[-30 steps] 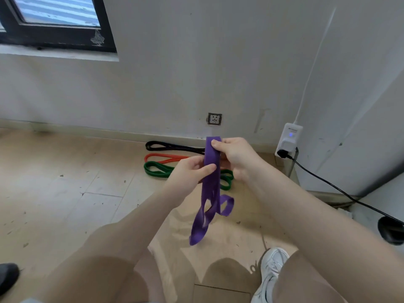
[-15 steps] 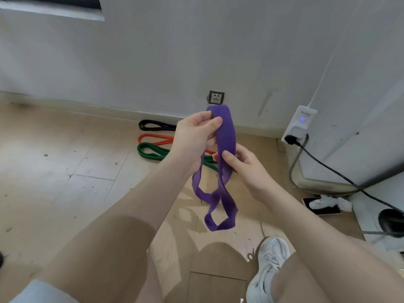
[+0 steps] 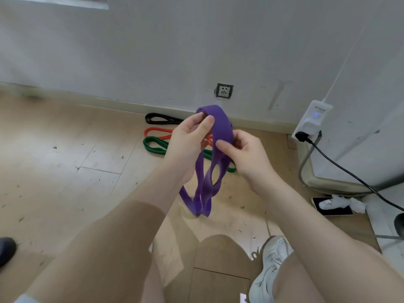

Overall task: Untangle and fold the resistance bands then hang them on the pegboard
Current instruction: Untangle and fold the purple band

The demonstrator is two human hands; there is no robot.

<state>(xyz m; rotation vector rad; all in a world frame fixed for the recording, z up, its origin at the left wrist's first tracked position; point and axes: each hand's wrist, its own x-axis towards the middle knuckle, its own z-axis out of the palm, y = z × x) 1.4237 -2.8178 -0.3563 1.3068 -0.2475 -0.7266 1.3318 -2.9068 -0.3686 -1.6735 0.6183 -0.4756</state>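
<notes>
Head view shows, nearest the camera, the person's bare knees and a white sneaker [image 3: 270, 267] on the wooden floor [image 3: 65, 171]. Above them the forearms meet over a purple resistance band [image 3: 220, 130] held in the air between both hands. The left hand [image 3: 188, 141] pinches the top fold between thumb and fingertips, while the right hand [image 3: 244, 149] has its thumb pressed on the front of the band and its fingers curled behind it, just below the fold. Below the hands the band hangs in several slack, overlapping loops. It looks light, flat and limp, so it likely drapes rather than keeps a shape, and the rubbery surface probably clings to itself; pinching the stacked layers near the fold seems the best hold to keep the loops from slipping apart. Farther off on the floor lie a green band [image 3: 154, 146], an orange band [image 3: 156, 131] and a black band [image 3: 161, 119], close to the baseboard. A phone [image 3: 332, 206] lies to the right near a black cable [image 3: 349, 173]. On the wall sit a socket [image 3: 224, 91] and a white plug-in adapter [image 3: 312, 119]. No pegboard is in view.
</notes>
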